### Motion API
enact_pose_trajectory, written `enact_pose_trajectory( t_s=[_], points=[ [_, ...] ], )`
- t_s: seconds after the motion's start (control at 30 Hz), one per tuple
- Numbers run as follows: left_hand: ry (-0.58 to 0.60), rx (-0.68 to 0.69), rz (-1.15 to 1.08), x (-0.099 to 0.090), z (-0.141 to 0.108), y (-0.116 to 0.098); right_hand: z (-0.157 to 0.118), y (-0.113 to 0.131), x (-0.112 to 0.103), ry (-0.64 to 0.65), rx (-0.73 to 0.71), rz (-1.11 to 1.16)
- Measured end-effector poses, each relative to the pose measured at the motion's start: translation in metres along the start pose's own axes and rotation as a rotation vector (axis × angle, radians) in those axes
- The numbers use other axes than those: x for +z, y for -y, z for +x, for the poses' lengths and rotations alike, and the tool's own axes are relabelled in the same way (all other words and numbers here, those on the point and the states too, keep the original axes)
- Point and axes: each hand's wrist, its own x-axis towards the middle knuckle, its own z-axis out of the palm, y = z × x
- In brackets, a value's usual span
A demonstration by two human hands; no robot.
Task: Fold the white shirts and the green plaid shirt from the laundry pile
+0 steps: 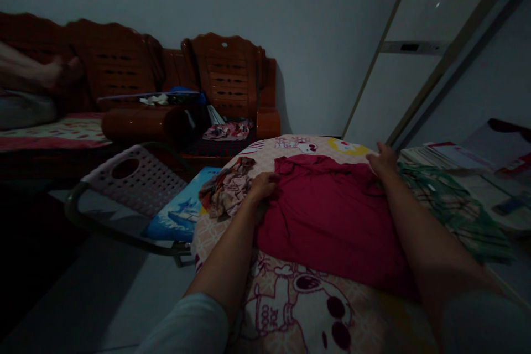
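Note:
A dark pink-red shirt (332,221) lies spread on a round, cartoon-patterned padded cover (265,310), with a few creases in it. At its upper left edge, my left hand (263,187) rests with bent fingers closed on the fabric. My right hand (384,161) is at the shirt's upper right corner, thumb and fingers apart; whether it touches the cloth is hard to see in the dim light. Just left of my left hand sits a crumpled patterned cloth (228,191). A green plaid garment (452,204) lies to the right, beyond my right forearm.
On the left stands a chair with a woven back (135,177) and a blue printed cushion (180,210). Behind are wooden seats (226,74), one with a floral cloth (228,130). A person's bare leg (33,69) shows far left. Papers (456,155) are stacked right.

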Motion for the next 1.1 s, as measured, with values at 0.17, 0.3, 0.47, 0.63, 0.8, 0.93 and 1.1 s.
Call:
enact_pose_trajectory(
  t_s=[0.17,0.3,0.47,0.63,0.8,0.93,1.1],
  points=[
    [0.018,-0.011,-0.056,0.0,0.0,-0.002,-0.072,-0.003,0.026,0.222,-0.228,0.037],
    [0.003,0.029,-0.001,-0.001,0.002,-0.001,-0.115,-0.022,0.041,0.359,-0.297,-0.036],
    [-0.07,-0.01,0.063,-0.002,0.004,0.005,-0.129,-0.039,0.027,0.275,-0.07,-0.205],
    [-0.046,0.006,0.016,-0.004,0.005,0.009,-0.187,0.022,0.013,0.3,-0.498,0.242],
    [-0.032,0.019,-0.059,-0.004,0.005,0.012,-0.259,0.078,0.018,0.462,-0.889,0.396],
    [-0.105,-0.014,-0.043,-0.007,0.002,0.004,-0.26,0.078,0.033,0.445,-0.767,0.392],
    [-0.186,0.155,-0.275,-0.015,-0.009,-0.029,-0.217,0.055,0.045,0.425,-0.158,0.608]
  ],
)
